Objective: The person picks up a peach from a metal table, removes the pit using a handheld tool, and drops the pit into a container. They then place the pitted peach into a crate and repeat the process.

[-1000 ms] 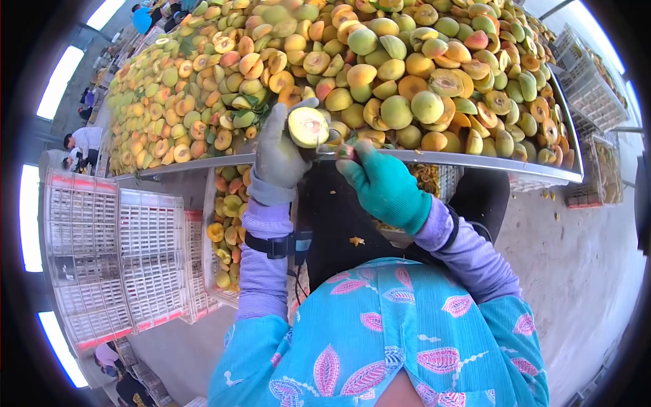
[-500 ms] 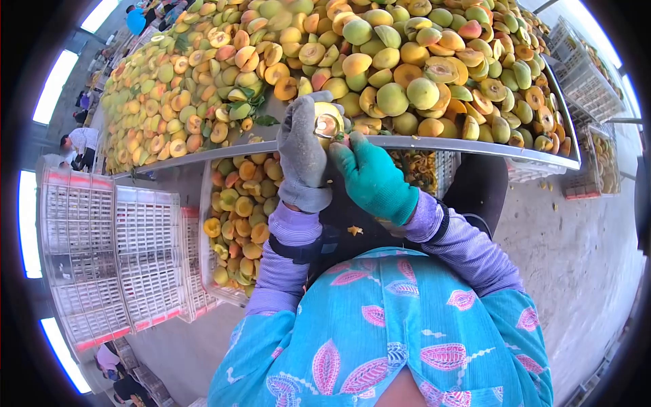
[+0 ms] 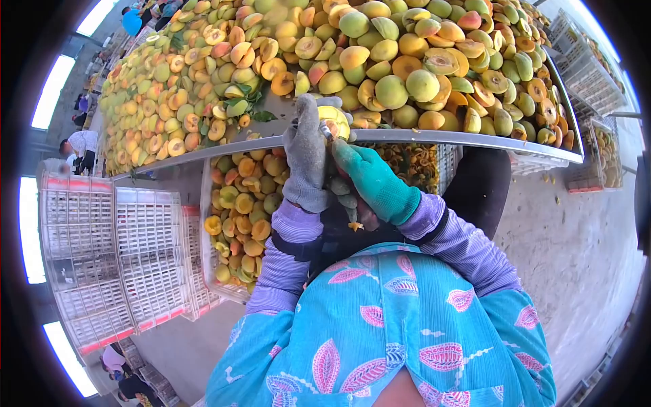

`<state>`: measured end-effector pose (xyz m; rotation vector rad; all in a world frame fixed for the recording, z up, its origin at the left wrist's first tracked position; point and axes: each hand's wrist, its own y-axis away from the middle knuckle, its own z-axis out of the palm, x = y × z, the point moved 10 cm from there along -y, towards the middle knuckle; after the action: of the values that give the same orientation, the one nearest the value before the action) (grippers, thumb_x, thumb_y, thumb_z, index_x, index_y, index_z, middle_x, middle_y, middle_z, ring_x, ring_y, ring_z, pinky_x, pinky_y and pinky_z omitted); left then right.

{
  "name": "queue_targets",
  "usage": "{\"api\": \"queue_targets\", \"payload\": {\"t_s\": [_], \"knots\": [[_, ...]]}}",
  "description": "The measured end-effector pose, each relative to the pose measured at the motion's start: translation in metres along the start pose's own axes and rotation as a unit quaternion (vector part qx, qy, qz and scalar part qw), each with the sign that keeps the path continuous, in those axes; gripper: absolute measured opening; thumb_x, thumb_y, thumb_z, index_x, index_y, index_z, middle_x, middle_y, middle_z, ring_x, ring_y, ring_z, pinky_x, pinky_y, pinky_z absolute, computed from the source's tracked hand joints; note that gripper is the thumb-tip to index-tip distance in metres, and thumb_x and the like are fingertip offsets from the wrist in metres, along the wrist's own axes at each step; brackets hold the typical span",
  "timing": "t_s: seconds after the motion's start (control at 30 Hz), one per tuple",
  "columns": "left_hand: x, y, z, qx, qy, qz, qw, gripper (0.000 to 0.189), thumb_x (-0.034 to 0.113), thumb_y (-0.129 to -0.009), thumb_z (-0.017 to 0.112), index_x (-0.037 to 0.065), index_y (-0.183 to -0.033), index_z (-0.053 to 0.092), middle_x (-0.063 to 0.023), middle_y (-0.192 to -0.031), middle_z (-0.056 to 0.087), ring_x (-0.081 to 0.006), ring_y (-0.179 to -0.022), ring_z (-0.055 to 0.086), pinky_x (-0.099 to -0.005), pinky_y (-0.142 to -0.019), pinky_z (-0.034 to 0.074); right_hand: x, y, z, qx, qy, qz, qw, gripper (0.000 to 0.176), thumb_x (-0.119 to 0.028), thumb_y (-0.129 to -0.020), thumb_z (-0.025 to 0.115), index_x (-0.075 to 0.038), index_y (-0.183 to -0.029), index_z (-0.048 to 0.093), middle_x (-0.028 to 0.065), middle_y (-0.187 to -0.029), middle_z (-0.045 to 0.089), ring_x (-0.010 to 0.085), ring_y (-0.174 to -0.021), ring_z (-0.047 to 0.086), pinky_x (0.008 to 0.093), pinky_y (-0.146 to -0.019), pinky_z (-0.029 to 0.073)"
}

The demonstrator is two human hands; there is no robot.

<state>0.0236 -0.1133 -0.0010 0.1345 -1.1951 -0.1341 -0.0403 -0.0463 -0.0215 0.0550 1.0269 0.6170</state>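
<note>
My left hand [image 3: 306, 157], in a grey glove, is closed around a peach half [image 3: 334, 121], its cut face turned up towards me at the table's near edge. My right hand [image 3: 377, 180], in a teal glove with dark palm, grips a small metal pitting tool [image 3: 327, 133]. The tool's tip touches the peach flesh by the pit hollow; most of it is hidden in my fingers. Both hands almost touch. An orange scrap of fruit [image 3: 355, 226] shows just below my right fingers. Heaped halved peaches [image 3: 393, 95] lie just beyond my hands.
A metal table rim [image 3: 461, 137] runs across in front of me. Under it stand a crate of peach halves [image 3: 244, 210] and a heap of orange scraps [image 3: 417, 163]. Stacked white crates [image 3: 115, 258] stand at left, more crates [image 3: 590, 81] at right. Other people [image 3: 83, 146] are at far left.
My right hand has turned and lowered slightly, its fingers now showing beneath. The metal ring seen in the peach half has drawn back towards its near edge. The peach half is tilted more upright.
</note>
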Motion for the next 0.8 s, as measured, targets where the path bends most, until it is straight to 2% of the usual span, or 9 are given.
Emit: {"api": "queue_targets", "payload": {"t_s": [0.1,0.2,0.3,0.43,0.57,0.7,0.73,0.77,0.8], "knots": [[-0.003,0.0,0.005,-0.034,-0.001,-0.026,0.999,0.057,0.054,-0.1,0.041,0.0,-0.11,0.059,-0.0133,-0.082,0.065,-0.0199,-0.062,0.063,-0.0305,-0.056,0.055,-0.011,0.008,0.0,0.048,0.078,-0.033,0.995,0.049,-0.051,-0.101,0.041,-0.005,-0.091,0.051,0.0029,-0.062,0.05,0.014,-0.042,0.049,0.0292,-0.038,0.045],[-0.004,-0.005,0.011,-0.065,-0.034,-0.041,0.996,0.056,0.052,-0.101,0.041,0.0,-0.11,0.059,-0.0134,-0.081,0.065,-0.0195,-0.061,0.062,-0.0302,-0.057,0.053,0.008,0.009,0.015,-0.05,-0.201,0.078,0.975,0.047,-0.053,-0.1,0.042,-0.008,-0.092,0.05,0.0011,-0.062,0.049,0.0129,-0.043,0.047,0.0296,-0.04,0.046],[-0.005,-0.008,0.014,-0.089,-0.058,-0.048,0.993,0.056,0.05,-0.101,0.04,-0.002,-0.106,0.061,-0.0134,-0.08,0.065,-0.0194,-0.063,0.062,-0.0308,-0.06,0.053,0.011,0.006,0.01,-0.084,-0.209,0.09,0.97,0.044,-0.054,-0.1,0.044,-0.01,-0.093,0.048,-0.0006,-0.062,0.048,0.0121,-0.044,0.046,0.0306,-0.04,0.045],[-0.009,-0.007,0.024,-0.145,-0.033,-0.043,0.988,0.056,0.049,-0.102,0.041,-0.003,-0.103,0.063,-0.0134,-0.08,0.067,-0.0201,-0.069,0.065,-0.0311,-0.065,0.054,0.007,0.017,0.043,-0.267,-0.476,0.103,0.832,0.044,-0.052,-0.101,0.041,-0.011,-0.095,0.053,-0.004,-0.062,0.044,0.0103,-0.046,0.041,0.0286,-0.039,0.039],[-0.017,0.0,0.038,-0.146,-0.007,-0.051,0.988,0.057,0.05,-0.102,0.039,-0.001,-0.105,0.062,-0.0135,-0.083,0.068,-0.0215,-0.074,0.066,-0.031,-0.069,0.055,0.008,0.032,0.021,-0.298,-0.428,0.105,0.847,0.043,-0.052,-0.102,0.04,-0.011,-0.097,0.055,-0.0047,-0.063,0.044,0.0087,-0.046,0.04,0.0256,-0.038,0.036],[-0.038,0.0,0.035,-0.107,0.16,-0.109,0.975,0.051,0.047,-0.098,0.046,0.0,-0.114,0.058,-0.0169,-0.099,0.066,-0.0254,-0.081,0.066,-0.0346,-0.073,0.057,0.008,0.083,-0.027,-0.138,-0.356,0.067,0.922,0.037,-0.045,-0.1,0.05,-0.009,-0.096,0.054,-0.0014,-0.065,0.051,0.0091,-0.048,0.049,0.0248,-0.038,0.04],[-0.044,-0.002,0.029,-0.102,0.223,-0.128,0.961,0.051,0.047,-0.097,0.049,0.0,-0.116,0.056,-0.0184,-0.103,0.065,-0.0271,-0.084,0.066,-0.0362,-0.074,0.058,0.019,0.082,-0.055,-0.028,-0.16,0.057,0.985,0.033,-0.041,-0.099,0.053,-0.008,-0.097,0.053,0.0014,-0.067,0.053,0.0123,-0.05,0.053,0.0273,-0.04,0.043],[-0.051,0.0,0.026,-0.098,0.283,-0.15,0.942,0.051,0.046,-0.096,0.052,0.0,-0.119,0.054,-0.02,-0.107,0.064,-0.0289,-0.086,0.066,-0.0378,-0.074,0.058,0.025,0.084,-0.085,0.084,0.042,0.045,0.995,0.03,-0.036,-0.098,0.056,-0.007,-0.097,0.053,0.0042,-0.068,0.056,0.0155,-0.052,0.057,0.0298,-0.042,0.045],[-0.053,0.002,0.027,-0.118,0.308,-0.139,0.934,0.052,0.046,-0.096,0.05,0.0,-0.12,0.054,-0.0197,-0.107,0.064,-0.0342,-0.093,0.065,-0.0424,-0.08,0.058,0.022,0.089,-0.111,0.192,0.243,0.029,0.95,0.026,-0.032,-0.097,0.059,-0.006,-0.097,0.053,0.007,-0.07,0.059,0.0187,-0.054,0.061,0.0324,-0.043,0.048]]}}
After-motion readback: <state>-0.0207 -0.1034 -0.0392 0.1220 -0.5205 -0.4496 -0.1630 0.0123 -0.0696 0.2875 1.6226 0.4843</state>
